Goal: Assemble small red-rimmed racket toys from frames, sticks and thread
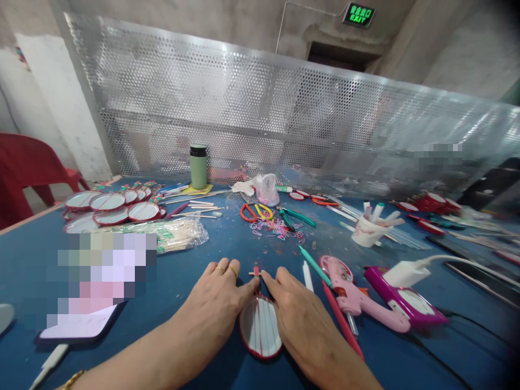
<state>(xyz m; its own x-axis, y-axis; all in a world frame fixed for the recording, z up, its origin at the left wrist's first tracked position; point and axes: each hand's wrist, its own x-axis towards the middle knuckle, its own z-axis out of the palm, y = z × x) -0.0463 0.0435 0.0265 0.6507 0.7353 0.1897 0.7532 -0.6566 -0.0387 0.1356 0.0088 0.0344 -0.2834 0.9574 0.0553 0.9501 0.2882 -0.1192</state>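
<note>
**Hands pinch fan handle at near desk edge**

Fingertips of both hands meet at the top of a small red-rimmed fan (260,327) lying flat on the blue desk (203,260), near centre. The left hand (217,303) and right hand (298,314) rest palm-down either side of it, index fingers and thumbs closed on the short red stick (256,272) at its far end. Judging by this, the handle is being seated; steady pressure and alignment seem needed. A pink glue gun (357,295) lies just right. Finished fans (109,208) are stacked far left.
</note>
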